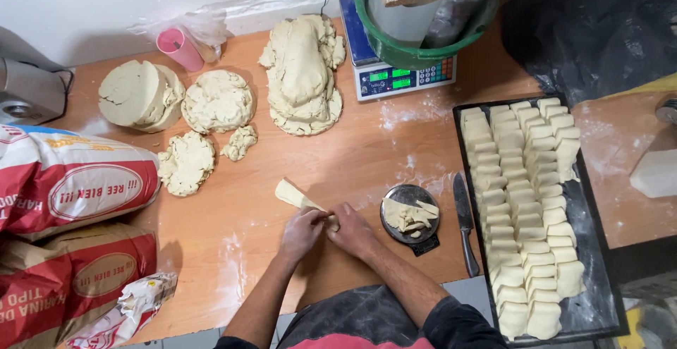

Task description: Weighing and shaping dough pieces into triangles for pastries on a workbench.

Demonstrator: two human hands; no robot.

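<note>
Dough strip (296, 196), pinched at one end by left hand (302, 228) and right hand (350, 229), may tear if overstretched.

At twelve o'clock we see a green bucket (416, 53) on a digital scale (395, 74). At three lies a black tray (599, 299) of dough pieces (525, 201); red-and-white flour sacks (70, 187) sit at nine.

Both forearms are bare from the wrists to near the elbows, where dark sleeves sit pushed up. The left hand (301, 230) and right hand (350, 230) carry no gloves, rings or watch. At the lower edge a dark grey apron, dusted pale, covers a pinkish-red garment across the lap.
</note>
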